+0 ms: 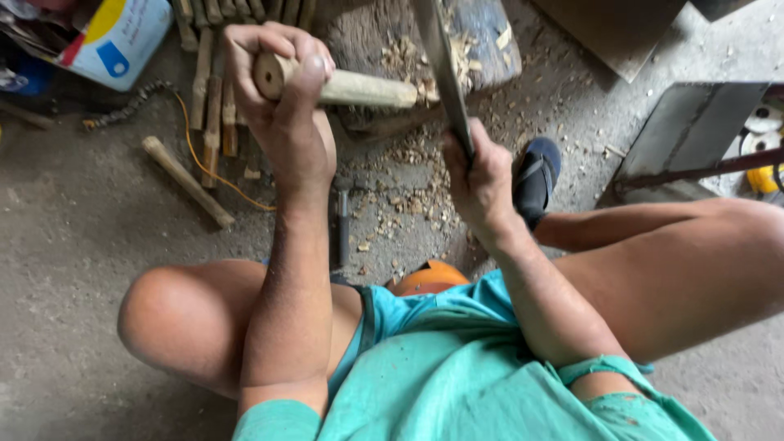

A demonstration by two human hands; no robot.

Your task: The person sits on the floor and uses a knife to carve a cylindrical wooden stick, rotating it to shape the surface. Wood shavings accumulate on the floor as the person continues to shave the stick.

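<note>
Wooden stick, pale and round, lies nearly level with its far tip resting on a worn chopping block, which steadies it for cutting. Our left hand is closed tight around its near end, holding it up off the floor. Our right hand is wrapped around the handle of a long blade, which rises steeply beside the stick's tip, edge toward the wood. Wood chips are scattered over the block and the concrete floor below. We squat with knees spread, leaving room between them for both arms. To the left lie more cut sticks and a loose one; a sandalled foot sits just right of the blade hand.
</note>
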